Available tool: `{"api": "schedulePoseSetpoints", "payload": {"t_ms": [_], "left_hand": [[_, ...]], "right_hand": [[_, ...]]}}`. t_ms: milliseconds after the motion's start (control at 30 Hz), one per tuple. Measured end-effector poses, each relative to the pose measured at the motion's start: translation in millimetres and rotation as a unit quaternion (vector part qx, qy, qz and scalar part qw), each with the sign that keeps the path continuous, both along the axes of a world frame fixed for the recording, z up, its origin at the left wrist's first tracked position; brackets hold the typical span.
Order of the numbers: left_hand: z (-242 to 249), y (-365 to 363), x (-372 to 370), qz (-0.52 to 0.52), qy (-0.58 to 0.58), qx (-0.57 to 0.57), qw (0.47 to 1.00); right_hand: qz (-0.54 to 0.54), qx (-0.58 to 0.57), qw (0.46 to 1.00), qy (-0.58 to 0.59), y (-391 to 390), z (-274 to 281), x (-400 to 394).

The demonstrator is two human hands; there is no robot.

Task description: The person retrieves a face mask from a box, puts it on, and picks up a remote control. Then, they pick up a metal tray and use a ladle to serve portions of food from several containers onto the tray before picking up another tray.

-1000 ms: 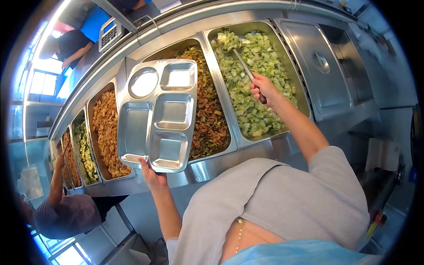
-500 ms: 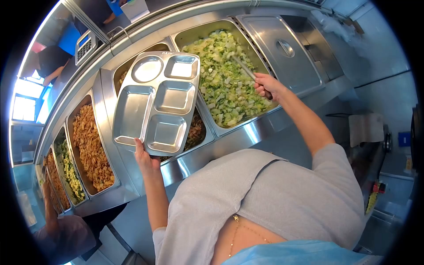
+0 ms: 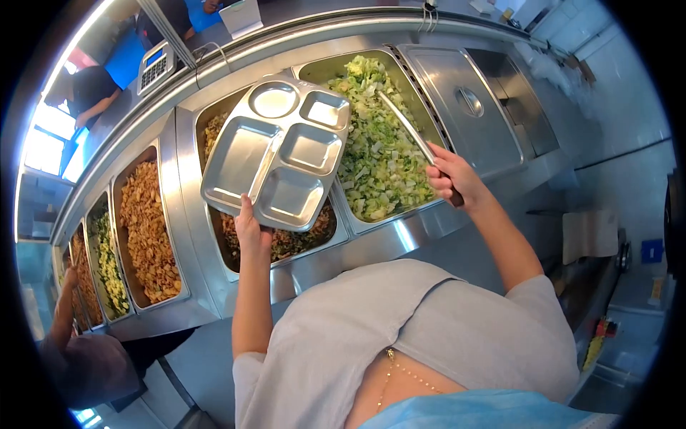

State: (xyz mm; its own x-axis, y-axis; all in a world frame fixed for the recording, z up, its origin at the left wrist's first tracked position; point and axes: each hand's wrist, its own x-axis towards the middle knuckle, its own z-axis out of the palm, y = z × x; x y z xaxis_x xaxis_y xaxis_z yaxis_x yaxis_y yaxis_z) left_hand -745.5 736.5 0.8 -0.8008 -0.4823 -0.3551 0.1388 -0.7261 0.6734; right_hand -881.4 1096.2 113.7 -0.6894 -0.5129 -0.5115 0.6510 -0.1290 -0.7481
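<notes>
My left hand grips the near edge of a steel compartment tray, thumb on top, fingers underneath. Its five compartments are bare, and it is held tilted over a pan of dark minced food, hiding much of that pan. In my right hand is a long-handled metal serving spoon with a dark grip. The spoon's head is buried in chopped cabbage, so its shape is hidden. The cabbage lies in a deep steel pan right of the tray.
A lidded pan stands right of the cabbage. Leftward are pans of brown stir-fried food and yellow-green food. A co-worker's arm reaches in at far left. A keypad device sits beyond the counter's back ledge.
The tray and my left hand have shifted up and right in view, exposing more minced food. My right hand has moved slightly right and down, with the spoon's handle showing longer.
</notes>
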Motion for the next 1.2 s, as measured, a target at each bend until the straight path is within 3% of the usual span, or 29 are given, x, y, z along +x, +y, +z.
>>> {"api": "schedulePoseSetpoints", "payload": {"t_ms": [100,233,333,400,467,567,667,867,1067,1167,1200], "left_hand": [[-3.9,15.8,-20.0,-0.008,0.026,0.026,0.999],[-24.1,25.3,-30.4,-0.022,0.045,0.108,0.993],[-17.9,35.4,-23.2,-0.024,0.048,0.069,0.996],[-20.5,44.9,-15.8,-0.017,0.032,0.084,0.996],[-25.3,48.8,-6.4,0.0,0.019,0.101,0.995],[-25.7,54.3,9.1,0.029,0.009,0.114,0.993],[-33.6,48.2,29.1,0.047,0.031,0.102,0.993],[-32.9,21.6,90.5,0.112,0.066,0.12,0.984],[-14.1,-22.7,169.9,0.155,0.08,0.143,0.974],[-17.8,-58.0,226.5,0.174,0.07,0.158,0.97],[-15.5,-71.1,242.4,0.186,0.06,0.156,0.968]], "right_hand": [[0.021,-0.01,1.0,-0.008,8.4,14.5,13.3],[0.089,0.127,0.985,0.08,18.1,-2.2,24.4],[0.17,0.331,0.877,0.303,24.8,-20.0,17.2],[0.164,0.373,0.796,0.448,36.2,-36.8,7.9],[0.155,0.393,0.654,0.628,46.8,-52.2,-3.1],[0.188,0.466,0.6,0.622,48.4,-44.1,-8.6],[0.168,0.472,0.571,0.65,43.3,-47.8,-18.9],[0.2,0.372,0.547,0.723,-2.1,-42.6,1.5],[0.215,0.403,0.509,0.73,-82.1,-19.4,48.3],[0.271,0.383,0.507,0.722,-135.0,-12.9,89.5],[0.271,0.339,0.533,0.726,-151.3,-15.9,104.8]]}}
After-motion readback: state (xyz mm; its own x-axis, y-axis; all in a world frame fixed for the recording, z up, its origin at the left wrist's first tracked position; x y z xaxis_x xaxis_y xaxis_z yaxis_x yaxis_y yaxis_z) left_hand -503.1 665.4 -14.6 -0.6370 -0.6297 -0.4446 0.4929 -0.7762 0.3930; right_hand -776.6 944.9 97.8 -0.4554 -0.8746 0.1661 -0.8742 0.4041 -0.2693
